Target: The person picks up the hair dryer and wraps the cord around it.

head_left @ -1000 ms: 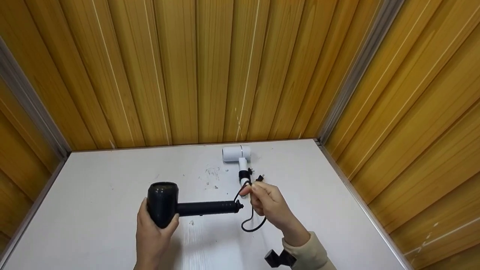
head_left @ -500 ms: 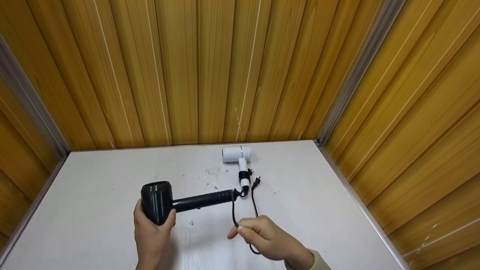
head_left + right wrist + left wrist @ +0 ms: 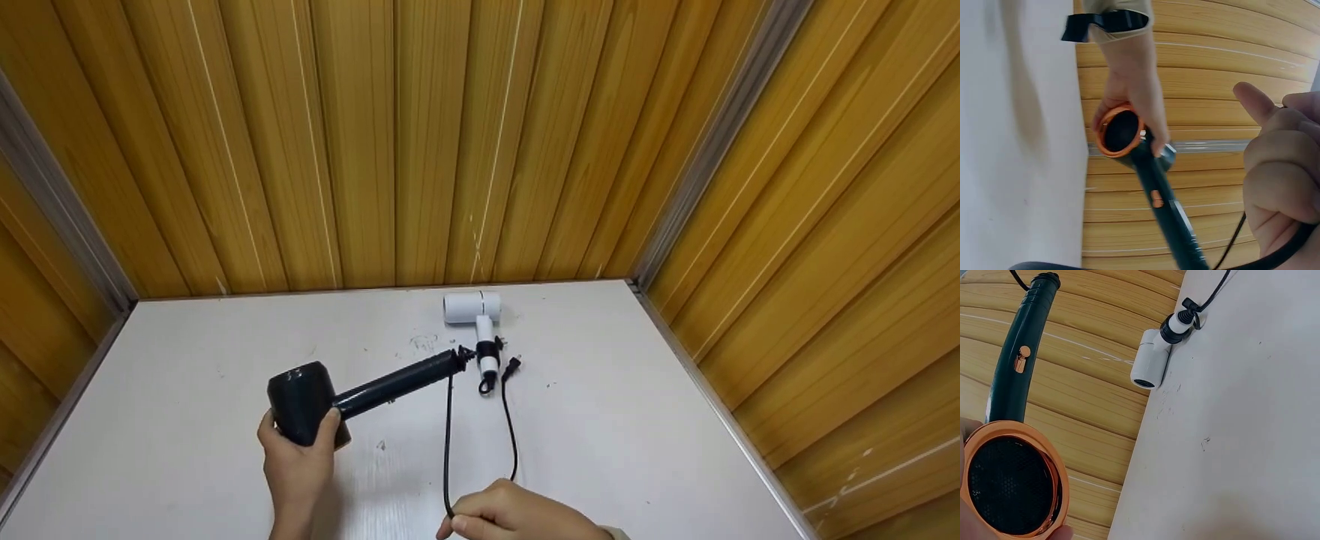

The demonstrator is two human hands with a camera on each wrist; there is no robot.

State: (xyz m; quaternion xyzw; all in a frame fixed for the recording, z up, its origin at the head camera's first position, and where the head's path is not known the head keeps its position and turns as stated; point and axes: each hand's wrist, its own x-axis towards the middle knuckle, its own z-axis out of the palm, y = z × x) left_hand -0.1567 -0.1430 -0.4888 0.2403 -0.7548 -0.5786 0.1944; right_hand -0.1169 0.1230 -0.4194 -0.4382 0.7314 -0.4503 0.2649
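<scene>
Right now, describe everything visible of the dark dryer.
The dark dryer is glossy, plastic-looking, greenish in the wrist views, with a stubby barrel and long handle. A copper-coloured ring frames mesh at one barrel end; a matching switch sits on the handle. The left hand grips the barrel, holding it off the table, handle slanting up to the right in the head view. A cord runs from the handle's end to the right hand.

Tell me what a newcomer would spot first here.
Probably the dark green hair dryer, its head gripped by the left hand, its copper-coloured ring large in the left wrist view. Next, the right hand holding the dryer's black cord at the head view's bottom edge. Beyond, a white hair dryer lies near the white table's far edge.
</scene>
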